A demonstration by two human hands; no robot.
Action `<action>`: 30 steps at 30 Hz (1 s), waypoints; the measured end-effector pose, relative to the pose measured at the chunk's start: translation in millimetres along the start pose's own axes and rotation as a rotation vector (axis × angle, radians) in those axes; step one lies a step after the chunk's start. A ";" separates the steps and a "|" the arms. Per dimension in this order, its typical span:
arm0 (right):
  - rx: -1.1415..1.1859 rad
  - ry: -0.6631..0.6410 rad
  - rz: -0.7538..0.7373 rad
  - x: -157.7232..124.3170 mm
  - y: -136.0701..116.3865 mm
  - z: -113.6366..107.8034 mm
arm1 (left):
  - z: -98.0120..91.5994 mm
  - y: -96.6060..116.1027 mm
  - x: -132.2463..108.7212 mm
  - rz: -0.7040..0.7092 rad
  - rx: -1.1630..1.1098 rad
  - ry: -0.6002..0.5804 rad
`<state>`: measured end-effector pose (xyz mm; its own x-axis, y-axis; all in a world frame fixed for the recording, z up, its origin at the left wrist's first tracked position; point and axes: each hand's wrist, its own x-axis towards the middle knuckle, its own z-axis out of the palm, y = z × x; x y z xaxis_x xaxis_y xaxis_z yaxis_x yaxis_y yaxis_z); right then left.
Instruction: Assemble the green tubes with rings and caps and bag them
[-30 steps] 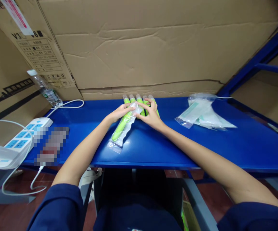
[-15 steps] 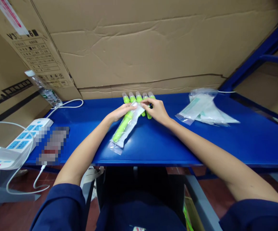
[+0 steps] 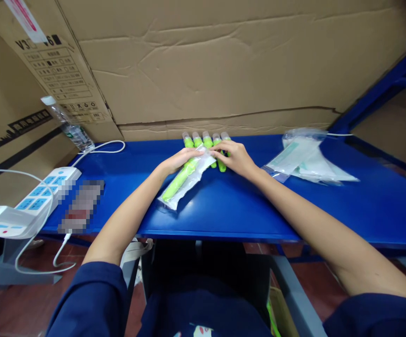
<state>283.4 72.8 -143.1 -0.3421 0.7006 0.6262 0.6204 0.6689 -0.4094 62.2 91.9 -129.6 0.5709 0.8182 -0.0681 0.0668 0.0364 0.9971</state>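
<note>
Resting on the blue tabletop, a clear plastic bag lies at an angle near the middle, with one green pen already inside it. The pen sits deep in the bag, its lower end toward the front edge. The left hand presses its fingers on the upper part of the bag, and the right hand pinches the open mouth of the bag with narrow fingers, close to the left one. As far as I can judge, the pen is fully put in and the mouth of the bag is what remains to be closed; whether it is sealed now I cannot tell.

Just behind the hands, near the back edge, a row of green pens lies side by side without bags; the right hand partly covers them. So it seems one pen is packed and several are left.

Toward the right part of the tabletop a pile of empty bags lies well apart from the hands. At the left edge there is a white power strip with a white cable, and a water bottle leans at the back left corner against the cardboard boxes. Nothing lies between the hands and the row of pens, and nothing between them and the pile of bags.
</note>
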 end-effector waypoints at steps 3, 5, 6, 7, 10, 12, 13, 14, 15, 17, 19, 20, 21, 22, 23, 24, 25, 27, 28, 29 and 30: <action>-0.033 0.062 0.031 0.6 1.5 2.3 | 0.6 1.5 -1.5 0.001 0.031 -0.015; -0.023 0.122 0.125 0.8 1.4 4.5 | 1.1 3.5 -3.6 -0.006 0.055 -0.052; -0.002 0.150 0.183 0.7 0.8 5.7 | 1.5 4.6 -4.8 -0.011 0.072 -0.068; 0.028 0.172 0.236 0.7 -0.4 6.8 | 1.9 5.6 -5.8 -0.012 0.095 -0.078; 0.111 0.202 0.297 0.8 -6.8 9.7 | 3.3 7.6 -7.4 -0.010 0.190 -0.050; 0.107 0.208 0.263 1.6 -12.7 11.0 | 4.3 7.4 -7.2 -0.013 0.252 -0.001; 0.087 0.207 0.239 2.3 -15.6 11.6 | 4.8 6.9 -6.8 -0.019 0.278 0.026; 0.060 0.203 0.215 3.1 -18.3 12.3 | 5.1 6.0 -6.4 -0.026 0.298 0.049; 0.030 0.196 0.191 3.8 -20.6 13.0 | 5.4 5.0 -6.1 -0.033 0.311 0.065; -0.026 0.176 0.151 5.0 -23.8 14.8 | 6.0 3.1 -6.0 -0.051 0.306 0.065; -0.076 0.155 0.127 5.2 -25.1 16.5 | 7.0 2.1 -6.8 -0.063 0.279 0.039; -0.098 0.145 0.117 4.9 -25.1 17.3 | 7.7 2.1 -7.5 -0.064 0.273 0.038; -0.120 0.138 0.105 4.5 -24.9 18.0 | 8.6 2.7 -8.3 -0.066 0.274 0.046; -0.142 0.131 0.088 3.9 -24.5 18.5 | 9.5 3.5 -9.2 -0.068 0.281 0.061; -0.164 0.126 0.069 3.3 -24.0 19.0 | 10.5 4.7 -10.0 -0.071 0.290 0.078; -0.187 0.119 0.047 2.6 -23.5 19.4 | 11.5 6.0 -10.6 -0.078 0.296 0.092; -0.208 0.111 0.026 1.9 -23.1 19.8 | 12.4 7.2 -11.0 -0.084 0.300 0.101; -0.235 0.089 -0.017 0.5 -22.6 20.8 | 13.5 9.0 -10.9 -0.081 0.324 0.120; -0.235 0.078 -0.037 -0.2 -22.6 21.6 | 13.8 9.4 -10.5 -0.070 0.349 0.137; -0.226 0.068 -0.054 -0.8 -22.7 22.5 | 13.8 9.4 -9.9 -0.058 0.372 0.153; -0.208 0.064 -0.068 -1.4 -22.8 23.7 | 13.6 9.2 -9.3 -0.043 0.391 0.161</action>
<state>253.0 62.5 -150.4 -0.3467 0.6343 0.6910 0.7318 0.6438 -0.2238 68.7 76.8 -120.2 0.4276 0.9011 -0.0721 0.4105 -0.1225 0.9036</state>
